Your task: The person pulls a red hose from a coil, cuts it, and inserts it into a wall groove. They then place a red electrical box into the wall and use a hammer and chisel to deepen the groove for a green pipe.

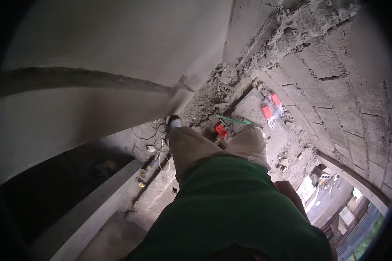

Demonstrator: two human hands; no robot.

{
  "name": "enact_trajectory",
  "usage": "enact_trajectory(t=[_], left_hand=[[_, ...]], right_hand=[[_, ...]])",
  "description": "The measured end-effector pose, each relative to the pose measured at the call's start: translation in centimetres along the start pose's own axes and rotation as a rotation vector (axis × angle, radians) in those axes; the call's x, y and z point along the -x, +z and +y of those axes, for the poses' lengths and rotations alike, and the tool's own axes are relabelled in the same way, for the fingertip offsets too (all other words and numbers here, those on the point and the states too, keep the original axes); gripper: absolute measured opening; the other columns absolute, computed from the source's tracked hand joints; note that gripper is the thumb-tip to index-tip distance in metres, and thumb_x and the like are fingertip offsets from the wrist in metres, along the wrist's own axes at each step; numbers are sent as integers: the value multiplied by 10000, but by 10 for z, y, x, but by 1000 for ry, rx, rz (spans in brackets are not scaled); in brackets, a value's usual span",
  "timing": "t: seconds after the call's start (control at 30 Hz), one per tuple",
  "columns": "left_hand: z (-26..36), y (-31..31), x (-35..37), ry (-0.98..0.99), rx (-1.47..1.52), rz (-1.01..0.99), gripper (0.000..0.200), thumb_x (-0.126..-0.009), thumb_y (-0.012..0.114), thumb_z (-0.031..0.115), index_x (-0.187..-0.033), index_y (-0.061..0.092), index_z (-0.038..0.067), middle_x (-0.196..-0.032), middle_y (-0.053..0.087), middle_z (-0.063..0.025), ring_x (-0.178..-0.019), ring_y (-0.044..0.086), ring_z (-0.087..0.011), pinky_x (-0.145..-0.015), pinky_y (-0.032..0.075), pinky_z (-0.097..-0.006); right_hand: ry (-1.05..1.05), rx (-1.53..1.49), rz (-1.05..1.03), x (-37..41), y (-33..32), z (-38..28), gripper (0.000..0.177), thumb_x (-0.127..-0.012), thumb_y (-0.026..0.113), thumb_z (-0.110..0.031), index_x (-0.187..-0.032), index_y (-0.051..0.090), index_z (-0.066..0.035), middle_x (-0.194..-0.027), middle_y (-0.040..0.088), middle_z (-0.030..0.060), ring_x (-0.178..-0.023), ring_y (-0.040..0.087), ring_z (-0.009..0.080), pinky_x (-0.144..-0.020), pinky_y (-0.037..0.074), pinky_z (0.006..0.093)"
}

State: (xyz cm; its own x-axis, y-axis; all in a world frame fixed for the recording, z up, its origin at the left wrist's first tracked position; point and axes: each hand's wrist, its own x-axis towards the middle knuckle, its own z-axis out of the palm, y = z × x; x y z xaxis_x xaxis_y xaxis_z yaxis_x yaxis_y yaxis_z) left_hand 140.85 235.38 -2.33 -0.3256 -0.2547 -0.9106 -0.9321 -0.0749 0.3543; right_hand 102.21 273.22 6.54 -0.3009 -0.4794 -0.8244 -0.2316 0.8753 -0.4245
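Observation:
I see my green shirt (226, 204) and light trousers (191, 145) from above. Beside the right side of the shirt, part of my right hand (287, 191) shows; its fingers are hidden, and a small red patch is next to it. My left hand is out of view. Between my legs lie a red object (221, 130) and a long green strip (234, 119). A clear plastic bag with red items (272, 108) rests on the slab to the right.
Rubble (209, 95) covers the floor ahead, along a block wall (331, 95). On the left are a pale plastered surface (96, 104), a looped cable (161, 152) and a power tool (149, 167). At the lower right, an opening with a ledge (357, 178) shows ground below.

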Motion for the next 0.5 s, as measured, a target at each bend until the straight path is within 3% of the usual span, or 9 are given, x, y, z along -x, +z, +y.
enact_trajectory(t=[0.3,0.5], left_hand=[[13,6,-3,-37,-40,-61,257,-894,627,261,-1072,670,81,-1084,675,-53,-998,632,-189,-845,478,-370],[27,2,12,7,-187,-324,270,-893,628,272,-1073,674,76,-1097,680,-60,-1007,634,-198,-849,478,-373]], right_hand=[[115,-34,-153,35,-2,35,354,-838,674,-411,-922,704,-68,-889,705,172,-857,689,333,-750,518,418],[135,-116,-246,4,30,41,353,-831,676,-409,-934,710,-72,-894,710,167,-867,689,337,-761,521,417]])
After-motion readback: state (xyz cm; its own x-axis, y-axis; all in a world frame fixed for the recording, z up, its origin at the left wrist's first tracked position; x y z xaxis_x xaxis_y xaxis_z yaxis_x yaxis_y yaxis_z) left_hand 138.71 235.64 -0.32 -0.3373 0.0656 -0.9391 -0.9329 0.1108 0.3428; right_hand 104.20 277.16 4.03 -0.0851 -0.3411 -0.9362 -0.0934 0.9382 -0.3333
